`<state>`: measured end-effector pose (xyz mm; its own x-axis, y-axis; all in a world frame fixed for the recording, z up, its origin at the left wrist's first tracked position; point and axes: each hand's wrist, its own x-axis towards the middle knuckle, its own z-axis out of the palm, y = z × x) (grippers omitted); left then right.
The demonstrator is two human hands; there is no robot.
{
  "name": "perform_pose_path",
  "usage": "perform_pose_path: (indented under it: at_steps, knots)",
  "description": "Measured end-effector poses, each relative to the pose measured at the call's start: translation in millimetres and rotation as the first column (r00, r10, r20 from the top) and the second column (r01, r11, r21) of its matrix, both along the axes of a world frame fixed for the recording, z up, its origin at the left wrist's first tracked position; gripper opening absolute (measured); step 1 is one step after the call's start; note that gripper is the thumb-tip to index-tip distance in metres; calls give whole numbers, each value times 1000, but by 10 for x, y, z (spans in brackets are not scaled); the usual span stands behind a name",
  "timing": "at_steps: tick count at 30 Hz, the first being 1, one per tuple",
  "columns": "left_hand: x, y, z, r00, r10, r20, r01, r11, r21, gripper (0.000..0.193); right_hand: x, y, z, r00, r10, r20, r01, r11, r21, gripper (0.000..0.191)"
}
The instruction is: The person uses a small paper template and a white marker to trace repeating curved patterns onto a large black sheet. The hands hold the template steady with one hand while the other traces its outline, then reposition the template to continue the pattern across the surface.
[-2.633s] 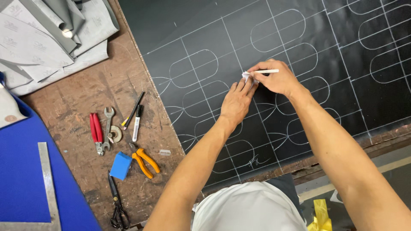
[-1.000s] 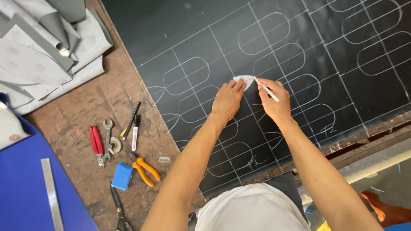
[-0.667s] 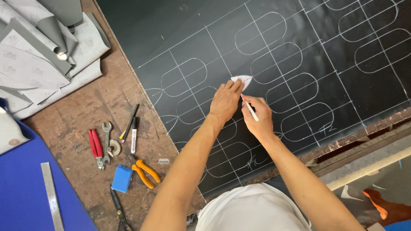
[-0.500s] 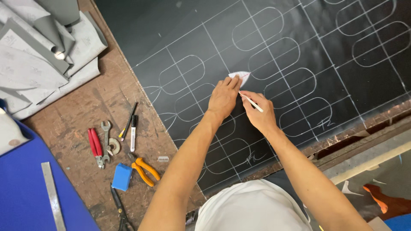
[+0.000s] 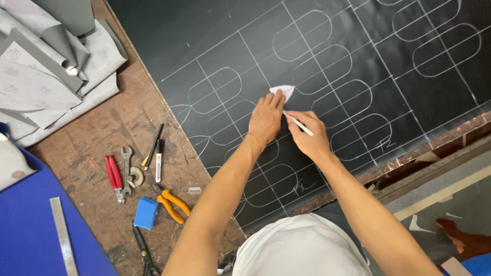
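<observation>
A big black sheet [image 5: 215, 36] marked with white grid lines and rounded outlines lies on the worn wooden bench [image 5: 102, 133]. My left hand [image 5: 266, 120] presses flat on a small white leaf-shaped template [image 5: 283, 91], fingertips on its lower part. Right beside it, my right hand [image 5: 307, 135] grips a thin white marking pencil [image 5: 299, 124], its tip at the template's lower right edge.
Left of the sheet lie a black pen [image 5: 153, 146], a white marker [image 5: 159, 160], red-handled pliers [image 5: 113, 176], a wrench [image 5: 126, 164], orange pliers [image 5: 173, 206], a blue block [image 5: 146, 212] and scissors [image 5: 143, 249]. Grey cut pieces [image 5: 46, 66] are piled top left. A metal ruler [image 5: 63, 235] rests on a blue surface.
Both hands have shifted down and left across the sheet with the template. The pencil, held up level before, now points down at the template's edge.
</observation>
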<state>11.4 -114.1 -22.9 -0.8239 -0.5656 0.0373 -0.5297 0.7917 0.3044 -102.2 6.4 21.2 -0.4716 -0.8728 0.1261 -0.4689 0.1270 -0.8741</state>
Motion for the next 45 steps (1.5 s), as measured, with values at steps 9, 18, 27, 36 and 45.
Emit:
perform_pose_path:
  at_steps: [9, 18, 27, 36, 45]
  knots:
    - [114, -88, -152, 1000, 5, -3, -5, 989, -145, 52, -232, 649, 17, 981, -191, -31, 194, 975, 105, 22]
    - [-33, -689, -152, 992, 119, 37, -111, 978, -174, 52, -194, 816, -171, 967, -254, -8, 254, 965, 60, 25]
    - [-78, -684, -144, 989, 140, 58, -127, 976, -178, 53, -206, 842, -187, 973, -231, 11, 230, 971, 59, 25]
    - [-82, -712, -158, 987, 143, 68, -132, 980, -148, 53, -223, 847, -198, 971, -235, 44, 231, 969, 84, 25]
    - [-68, -728, -149, 988, 142, 60, -133, 982, -138, 52, -235, 848, -186, 974, -222, 48, 217, 972, 93, 26]
